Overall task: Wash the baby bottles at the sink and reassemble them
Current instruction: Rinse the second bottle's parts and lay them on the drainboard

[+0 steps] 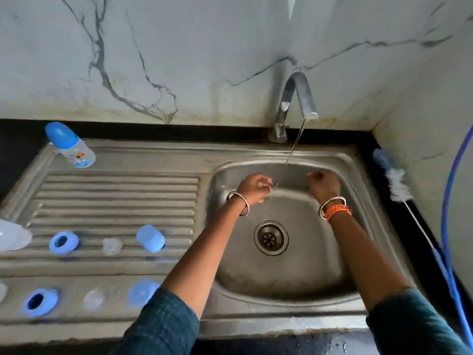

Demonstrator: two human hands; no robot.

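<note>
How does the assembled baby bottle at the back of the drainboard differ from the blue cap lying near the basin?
The baby bottle stands assembled, its blue cap on a clear printed body; the loose blue cap lies on its side, alone. The bottle sits at the drainboard's back left corner, the cap on the ribs nearer the basin. Both caps are the same light blue.

Both forearms are bare, with dark teal sleeves in a faint checked weave pushed up toward the elbows. The left hand [252,187] has a couple of thin silver bangles at the wrist; the right hand [323,184] has silver bangles plus an orange beaded band.
</note>
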